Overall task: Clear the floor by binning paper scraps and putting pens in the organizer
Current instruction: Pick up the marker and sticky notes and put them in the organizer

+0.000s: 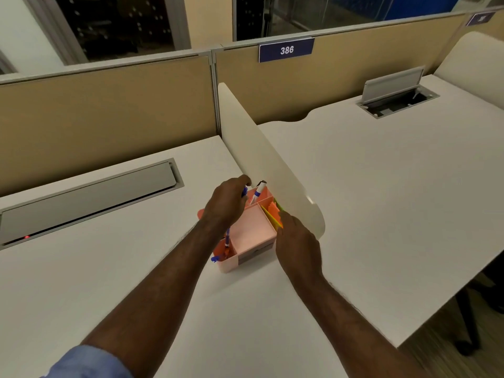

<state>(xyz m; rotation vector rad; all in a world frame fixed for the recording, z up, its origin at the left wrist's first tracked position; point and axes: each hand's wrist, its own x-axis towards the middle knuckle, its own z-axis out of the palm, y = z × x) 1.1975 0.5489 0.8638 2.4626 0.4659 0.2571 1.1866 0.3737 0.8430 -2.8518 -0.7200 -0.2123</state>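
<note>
A pink desk organizer (253, 233) with several compartments stands on the white desk (109, 268) against a cream divider panel (261, 156). My left hand (225, 204) is over its far left part, fingers closed on a blue pen (244, 191) whose tip points into a back compartment. A white marker with a black cap (259, 190) stands in that back compartment. Another blue-and-white pen (227, 238) leans in the front left slot. My right hand (296, 241) rests on the organizer's right side, touching orange and yellow sticky notes (274, 214); whether it grips them is unclear.
Closed grey cable hatch (90, 195) on the left desk, open cable hatch (395, 96) on the right desk. Tan partition wall with a blue sign "386" (286, 49) behind. The floor and a chair base (474, 323) show at the lower right.
</note>
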